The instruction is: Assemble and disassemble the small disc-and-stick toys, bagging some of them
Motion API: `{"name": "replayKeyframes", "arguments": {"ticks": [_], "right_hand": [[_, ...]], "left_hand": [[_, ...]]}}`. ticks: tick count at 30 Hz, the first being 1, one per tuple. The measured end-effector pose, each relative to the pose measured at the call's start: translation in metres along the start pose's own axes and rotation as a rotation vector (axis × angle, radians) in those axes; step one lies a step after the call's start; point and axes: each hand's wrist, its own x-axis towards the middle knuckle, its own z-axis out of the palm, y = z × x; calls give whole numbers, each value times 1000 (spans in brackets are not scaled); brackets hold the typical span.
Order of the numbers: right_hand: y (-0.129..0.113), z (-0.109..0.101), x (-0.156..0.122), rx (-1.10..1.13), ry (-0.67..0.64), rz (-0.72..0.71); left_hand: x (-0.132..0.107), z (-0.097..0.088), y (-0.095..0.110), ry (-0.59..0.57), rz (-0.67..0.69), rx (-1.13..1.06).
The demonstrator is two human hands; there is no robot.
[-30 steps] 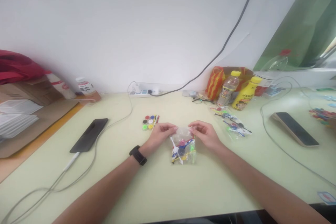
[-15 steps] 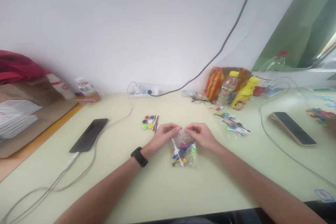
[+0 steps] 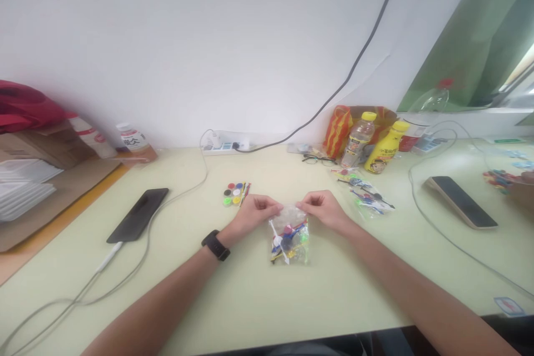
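Observation:
A small clear plastic bag (image 3: 288, 256) lies in front of me, holding colourful arrow-shaped plastic pieces and round discs in white, blue, red, yellow and green. My left hand (image 3: 259, 211) pinches the top left corner of the bag, a black watch on its wrist. At the opposite top corner, my right hand (image 3: 323, 210) is closed in a pinch on the bag's edge. Just beyond the left hand sit several round coloured discs (image 3: 236, 192) in rows. Thin coloured arrow pieces (image 3: 246, 192) lie right beside them.
Filled plastic bags (image 3: 367, 194) of similar pieces lie to the right. Behind them stand a yellow bottle (image 3: 386, 147), a clear bottle (image 3: 359, 139) and eyeglasses (image 3: 319, 160). A black phone (image 3: 138, 215) charges at left. A stand-like device (image 3: 462, 202) and a cable are at right.
My hands have moved slightly apart along the bag's top edge, which is now pulled straighter and flatter. The view has shifted a little.

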Motion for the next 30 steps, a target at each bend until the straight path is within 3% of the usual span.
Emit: {"name": "replayKeyframes", "arguments": {"ticks": [11,15,30], "right_hand": [[-4,-5,1,61,19,-4],[-10,1,-3,141,-54,1],[-5,7,-4,147,-44,30]], "left_hand": [[0,-5,-5,55,-2,-47],[-2,-2,-4,83,39,-17],[-2,1,-2,15,44,-57]]}}
